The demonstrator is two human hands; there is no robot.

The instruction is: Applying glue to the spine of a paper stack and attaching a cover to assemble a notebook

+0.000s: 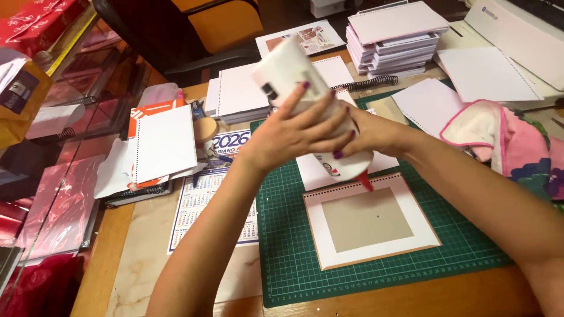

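Observation:
Both my hands grip a large white glue bottle (286,67), tilted with its red nozzle (366,180) pointing down. My left hand (294,129) wraps the bottle's middle from the near side, and my right hand (376,132) holds it from the right. The nozzle tip hovers at the top edge of a grey cardboard piece with a white paper border (370,222), which lies flat on a green cutting mat (294,258). Whether the tip touches the paper is unclear.
Stacks of punched white sheets (393,38) and a black spiral coil (367,83) lie at the back. A calendar sheet (202,205) and notebooks (155,147) sit to the left. A pink patterned cloth (505,141) lies at the right, a chair (194,29) behind the desk.

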